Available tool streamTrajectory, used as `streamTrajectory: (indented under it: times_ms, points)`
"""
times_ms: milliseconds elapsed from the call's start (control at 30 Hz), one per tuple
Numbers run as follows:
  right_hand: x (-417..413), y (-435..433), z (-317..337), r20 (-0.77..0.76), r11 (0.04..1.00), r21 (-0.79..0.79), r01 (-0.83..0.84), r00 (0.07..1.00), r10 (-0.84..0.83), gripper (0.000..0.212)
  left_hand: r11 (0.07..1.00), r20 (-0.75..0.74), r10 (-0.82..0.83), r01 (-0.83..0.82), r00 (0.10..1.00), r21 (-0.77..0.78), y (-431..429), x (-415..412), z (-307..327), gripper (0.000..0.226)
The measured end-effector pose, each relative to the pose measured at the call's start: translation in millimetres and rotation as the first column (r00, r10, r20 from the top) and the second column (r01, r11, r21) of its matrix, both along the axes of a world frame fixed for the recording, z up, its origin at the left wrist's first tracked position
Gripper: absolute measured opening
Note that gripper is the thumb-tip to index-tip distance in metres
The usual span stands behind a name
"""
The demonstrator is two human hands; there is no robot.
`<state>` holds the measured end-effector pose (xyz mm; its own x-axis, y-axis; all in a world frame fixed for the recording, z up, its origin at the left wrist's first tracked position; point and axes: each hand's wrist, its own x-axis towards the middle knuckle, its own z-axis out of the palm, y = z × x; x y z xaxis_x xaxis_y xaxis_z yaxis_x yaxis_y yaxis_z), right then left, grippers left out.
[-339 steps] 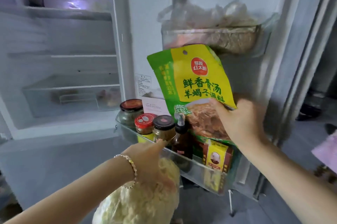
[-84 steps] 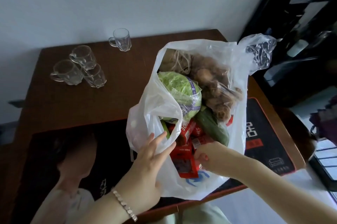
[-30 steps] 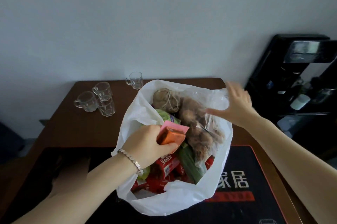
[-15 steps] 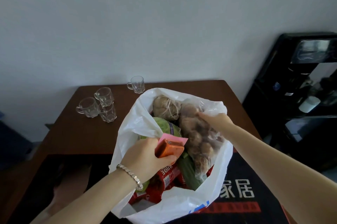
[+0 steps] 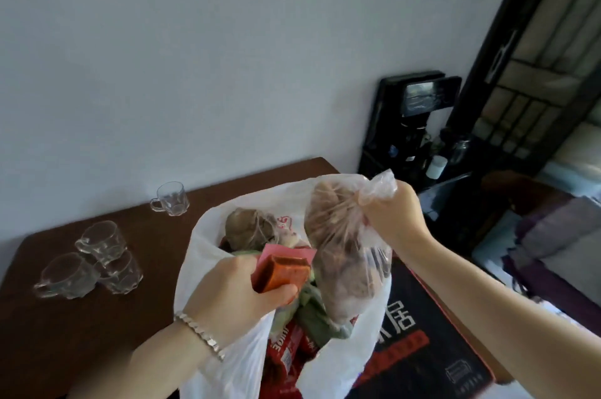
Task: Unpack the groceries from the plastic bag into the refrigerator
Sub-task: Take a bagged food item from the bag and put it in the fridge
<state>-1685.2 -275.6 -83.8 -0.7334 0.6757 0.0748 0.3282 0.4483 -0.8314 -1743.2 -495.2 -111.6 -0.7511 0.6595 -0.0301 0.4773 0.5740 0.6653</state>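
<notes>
The white plastic bag (image 5: 208, 229) stands open on the brown desk (image 5: 81, 333), its right side over a black mat (image 5: 419, 353) with pale characters; both hands are at its mouth; the left hand (image 5: 234, 291), with a silver bracelet (image 5: 201, 335) on the wrist, is curled round an orange packet (image 5: 283, 275) backed by a pink wrapper (image 5: 292, 252), holding it just above the near-left rim of the bag; the right hand (image 5: 393, 216) is clenched on the gathered neck of a clear bag (image 5: 341, 255) full of brown lumps, and this bag hangs from the fist, raised beside the orange packet, with its lower end down inside the white bag's opening; between the hands and further back, a brown bundle tied with string (image 5: 250, 229) lies at the far rim inside the white bag; below the left hand's fingers a green item (image 5: 315, 311) and red packets (image 5: 286, 346) show deeper in; on the desk to the left, well apart from the bag, three glass cups (image 5: 94, 265) cluster together and a fourth glass cup (image 5: 170, 198) stands alone near the wall; the refrigerator is out of view.
</notes>
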Motion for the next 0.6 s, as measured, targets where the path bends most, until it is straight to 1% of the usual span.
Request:
streamTrajectory:
  times_ms: [33,67,100,133,167,200,233,267,300,367,400,467,500,567,600]
  points:
    - [13.4,-2.6,13.1,-0.058,0.999,0.020,0.042,0.997,-0.041,0.028,0.998,-0.012,-0.058,0.058,0.998,0.014,1.4,-1.6,7.6,0.023]
    - [27.4,-3.8,25.0,-0.118,0.993,0.074,0.096,0.989,-0.086,0.031,0.993,-0.038,-0.116,0.117,0.992,0.025,3.8,-1.7,15.4,0.019]
    - [42.9,-4.6,37.3,-0.151,0.979,0.135,0.154,0.979,-0.133,0.029,0.984,-0.071,-0.174,0.177,0.982,0.034,7.5,-0.2,23.9,0.020]
    - [59.6,-4.8,48.0,-0.197,0.958,0.185,0.220,0.963,-0.183,0.021,0.972,-0.110,-0.227,0.232,0.968,0.031,12.6,2.2,31.1,0.020]
    - [78.4,-5.9,58.8,-0.209,0.936,0.225,0.272,0.951,-0.226,0.012,0.959,-0.148,-0.272,0.280,0.951,0.038,19.0,6.4,38.7,0.018]
    - [98.8,-3.4,64.6,-0.229,0.917,0.252,0.310,0.940,-0.254,0.005,0.939,-0.186,-0.322,0.338,0.928,0.057,26.4,12.3,46.3,0.020]
    - [119.8,-2.4,68.9,-0.241,0.891,0.293,0.346,0.929,-0.281,0.005,0.915,-0.198,-0.376,0.397,0.905,0.079,35.1,20.1,52.7,0.027]
    - [141.2,-3.4,72.9,-0.248,0.863,0.331,0.382,0.917,-0.311,0.010,0.879,-0.201,-0.440,0.465,0.875,0.101,44.9,28.7,56.8,0.029]
    - [163.5,-5.7,75.7,-0.242,0.836,0.365,0.410,0.909,-0.340,0.018,0.838,-0.190,-0.505,0.531,0.842,0.125,55.9,38.1,59.3,0.027]
    - [213.5,-9.1,74.7,-0.195,0.762,0.454,0.463,0.885,-0.422,0.024,0.727,-0.212,-0.634,0.667,0.744,0.167,81.3,64.2,61.3,0.021]
    - [239.5,-12.1,71.4,-0.172,0.725,0.508,0.465,0.880,-0.443,0.021,0.667,-0.231,-0.688,0.725,0.688,0.170,95.1,79.8,58.8,0.020]
    - [294.5,-20.2,64.6,-0.119,0.700,0.525,0.484,0.856,-0.503,0.014,0.540,-0.266,-0.785,0.828,0.559,0.148,120.0,120.5,56.4,0.024]
    - [323.9,-25.5,59.9,-0.098,0.670,0.539,0.511,0.828,-0.553,0.015,0.473,-0.272,-0.829,0.872,0.488,0.124,131.4,142.9,52.9,0.031]
    - [387.1,-38.7,48.5,-0.059,0.582,0.571,0.578,0.737,-0.674,0.021,0.337,-0.275,-0.901,0.941,0.335,0.043,149.6,195.3,49.6,0.062]
    - [421.2,-48.6,43.3,-0.015,0.571,0.557,0.603,0.694,-0.720,0.022,0.259,-0.266,-0.930,0.966,0.253,0.015,156.5,223.6,48.6,0.073]
